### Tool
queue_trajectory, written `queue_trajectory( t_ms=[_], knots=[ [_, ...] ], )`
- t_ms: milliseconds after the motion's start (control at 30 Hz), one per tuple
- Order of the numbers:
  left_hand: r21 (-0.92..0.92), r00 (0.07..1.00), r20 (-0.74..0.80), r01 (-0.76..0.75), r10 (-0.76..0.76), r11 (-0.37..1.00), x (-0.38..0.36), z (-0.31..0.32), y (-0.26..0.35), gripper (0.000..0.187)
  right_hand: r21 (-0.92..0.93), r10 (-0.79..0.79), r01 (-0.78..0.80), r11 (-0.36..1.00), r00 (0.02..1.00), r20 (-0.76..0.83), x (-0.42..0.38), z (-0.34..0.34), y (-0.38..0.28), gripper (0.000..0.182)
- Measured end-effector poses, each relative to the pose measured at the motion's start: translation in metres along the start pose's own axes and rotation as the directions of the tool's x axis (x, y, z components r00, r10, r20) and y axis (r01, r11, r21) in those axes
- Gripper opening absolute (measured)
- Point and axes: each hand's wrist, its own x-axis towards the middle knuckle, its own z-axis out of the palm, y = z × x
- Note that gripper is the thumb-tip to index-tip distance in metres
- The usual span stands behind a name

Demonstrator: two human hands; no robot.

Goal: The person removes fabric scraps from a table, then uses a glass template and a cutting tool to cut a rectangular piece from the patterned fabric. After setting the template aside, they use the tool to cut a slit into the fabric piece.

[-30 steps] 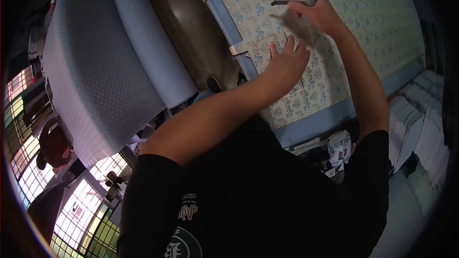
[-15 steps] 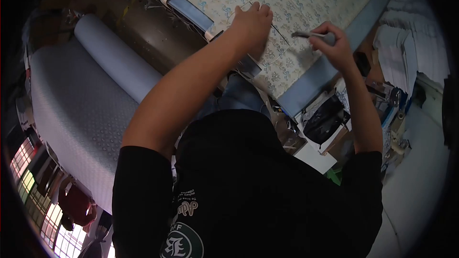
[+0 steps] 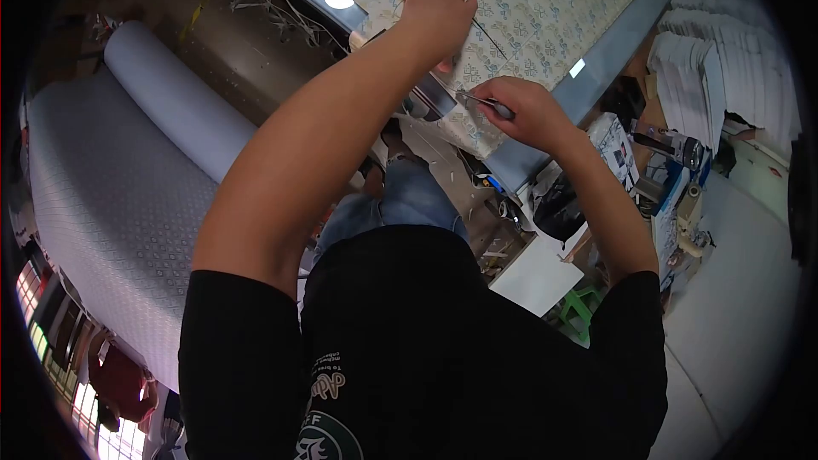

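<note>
My left hand [image 3: 439, 24] lies on cream fabric [image 3: 545, 0] printed with small blue and tan motifs, its fingers spread over it. A thin dark line [image 3: 488, 37] runs slanting across the fabric beside that hand. Lower and to the right, my right hand [image 3: 527, 112] is closed round a slim grey-handled knife [image 3: 501, 108]. The metal tip of the knife points left and sits at the fabric's near edge, close to the corner of the grey table frame [image 3: 437, 100].
A large roll of grey quilted fabric [image 3: 128, 196] lies at the left. Stacked white sheets [image 3: 686, 68] stand at the far right. Near my right forearm are a black bag [image 3: 558, 215], a white board [image 3: 537, 281] and a green stool [image 3: 579, 307]. Another person [image 3: 119, 383] is in the background.
My right hand has moved left and toward me with the knife, from over the fabric to its near edge. My left hand stays on the fabric with its fingers spread wider.
</note>
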Motion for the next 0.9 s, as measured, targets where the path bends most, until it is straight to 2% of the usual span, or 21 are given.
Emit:
queue_trajectory(
  t_ms=[67, 133, 200, 600, 800, 900],
  knots=[
    [0.005, 1.000, -0.013, 0.013, -0.013, 1.000, 0.001, 0.003, 0.001, 0.088, -0.026, -0.001, 0.000, 1.000, 1.000, -0.029, 0.001, 0.000, 0.002, 0.015],
    [0.009, 1.000, -0.021, 0.022, -0.021, 1.000, 0.002, 0.004, 0.002, 0.088, -0.021, 0.008, -0.008, 1.000, 1.000, -0.020, 0.002, -0.001, 0.000, 0.015],
    [0.049, 0.999, 0.029, 0.029, -0.031, 0.998, 0.003, 0.002, 0.002, 0.100, -0.013, 0.015, -0.016, 1.000, 1.000, -0.010, 0.003, -0.001, -0.001, 0.015],
    [0.070, 0.998, 0.034, 0.058, -0.060, 0.996, 0.004, 0.000, 0.009, 0.094, -0.070, 0.016, -0.016, 0.997, 1.000, 0.013, 0.008, -0.002, -0.005, 0.015],
    [0.141, 0.998, 0.006, 0.062, -0.064, 0.988, 0.008, 0.006, 0.012, 0.093, -0.034, 0.051, -0.052, 0.998, 0.998, -0.037, 0.006, 0.008, -0.007, 0.014],
    [0.163, 0.996, 0.070, 0.041, -0.053, 0.986, -0.005, -0.022, 0.021, 0.091, 0.009, 0.063, -0.063, 0.998, 0.992, -0.105, 0.003, 0.016, -0.009, 0.014]
  ],
)
